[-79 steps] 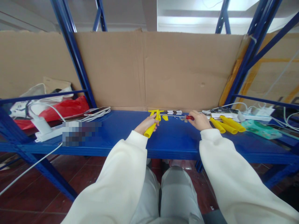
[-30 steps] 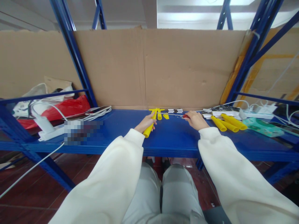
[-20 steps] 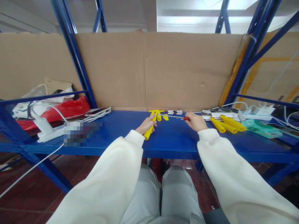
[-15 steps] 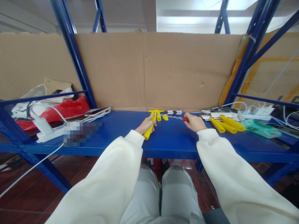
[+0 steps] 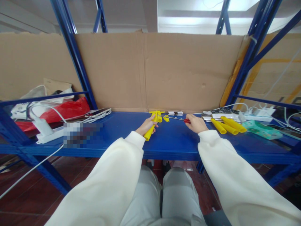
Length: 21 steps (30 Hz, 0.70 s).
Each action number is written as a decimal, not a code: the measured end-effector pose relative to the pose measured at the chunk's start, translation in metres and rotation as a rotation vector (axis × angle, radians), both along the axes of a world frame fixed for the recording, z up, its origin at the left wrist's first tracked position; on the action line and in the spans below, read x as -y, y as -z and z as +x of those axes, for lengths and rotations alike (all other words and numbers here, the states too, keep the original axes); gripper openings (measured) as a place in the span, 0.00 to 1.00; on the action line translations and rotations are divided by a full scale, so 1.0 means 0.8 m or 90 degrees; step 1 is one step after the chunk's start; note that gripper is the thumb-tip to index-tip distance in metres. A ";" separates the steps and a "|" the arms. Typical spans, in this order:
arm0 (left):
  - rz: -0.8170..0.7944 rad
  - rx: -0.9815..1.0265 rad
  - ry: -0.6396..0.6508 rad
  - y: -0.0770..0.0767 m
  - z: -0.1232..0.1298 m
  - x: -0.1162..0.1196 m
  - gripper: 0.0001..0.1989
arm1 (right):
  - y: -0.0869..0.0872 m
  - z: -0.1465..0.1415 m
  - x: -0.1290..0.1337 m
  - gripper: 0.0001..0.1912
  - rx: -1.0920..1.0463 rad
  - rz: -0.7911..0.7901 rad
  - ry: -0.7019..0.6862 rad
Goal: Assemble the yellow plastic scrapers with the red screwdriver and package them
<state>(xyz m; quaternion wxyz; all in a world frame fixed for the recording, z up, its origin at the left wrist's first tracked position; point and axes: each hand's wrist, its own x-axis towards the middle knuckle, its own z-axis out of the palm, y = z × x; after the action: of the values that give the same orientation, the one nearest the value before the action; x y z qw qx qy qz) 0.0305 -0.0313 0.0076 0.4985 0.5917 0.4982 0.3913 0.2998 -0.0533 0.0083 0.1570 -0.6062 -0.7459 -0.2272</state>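
My left hand [image 5: 146, 126] is closed round a yellow plastic tube [image 5: 148, 135], tilted with its lower end toward me. In my right hand [image 5: 197, 123] is a screwdriver [image 5: 187, 121] with a red handle. Its long thin shaft points left, and the tip meets the tube's upper part beside my left fingers; the exact contact is too small to make out. Just behind lie another yellow tubular piece [image 5: 160, 119] and a small flat yellow piece [image 5: 166, 118]. Tiny parts, too small to name, lie near the shaft.
Several yellow tubes [image 5: 229, 129] lie right on the blue shelf [image 5: 174, 141], near a green packet [image 5: 262, 129]. Small black-and-white items [image 5: 175, 113] sit at the back. Left are a white power strip [image 5: 50, 135], cables and a red bag [image 5: 68, 110]. Cardboard [image 5: 174, 72] stands behind.
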 end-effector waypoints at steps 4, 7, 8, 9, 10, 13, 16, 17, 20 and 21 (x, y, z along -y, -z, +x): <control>0.001 -0.008 0.000 -0.001 0.000 0.004 0.36 | -0.001 -0.004 0.002 0.10 -0.023 -0.044 0.044; 0.006 -0.015 -0.010 -0.001 0.000 0.004 0.36 | 0.001 0.000 -0.001 0.10 -0.063 -0.046 -0.003; 0.009 -0.020 -0.013 0.000 0.000 0.003 0.36 | 0.002 0.002 -0.003 0.10 -0.075 -0.044 -0.018; 0.011 -0.025 -0.014 0.000 0.000 0.002 0.36 | 0.004 0.004 -0.004 0.10 -0.085 -0.040 -0.029; 0.013 -0.029 -0.014 0.001 0.000 0.001 0.35 | 0.004 0.006 -0.005 0.09 -0.090 -0.038 -0.038; 0.019 -0.035 -0.017 0.001 0.000 0.002 0.35 | 0.006 0.010 -0.009 0.07 -0.084 -0.032 -0.052; 0.021 -0.031 -0.029 -0.002 0.001 0.006 0.36 | 0.006 0.015 -0.010 0.05 -0.065 -0.003 -0.068; 0.019 -0.029 -0.032 -0.003 0.001 0.008 0.36 | 0.006 0.016 -0.010 0.06 -0.059 0.009 -0.075; 0.011 -0.020 -0.031 -0.005 0.001 0.011 0.36 | 0.006 0.019 -0.010 0.09 -0.051 0.021 -0.089; 0.010 -0.015 -0.030 -0.005 0.001 0.011 0.36 | 0.006 0.020 -0.010 0.10 -0.055 0.016 -0.090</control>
<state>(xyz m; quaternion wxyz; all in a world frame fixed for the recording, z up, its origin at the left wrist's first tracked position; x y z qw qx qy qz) 0.0312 -0.0397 0.0118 0.4787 0.5882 0.5148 0.3999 0.3157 -0.0454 0.0035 0.2123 -0.5594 -0.7763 -0.1985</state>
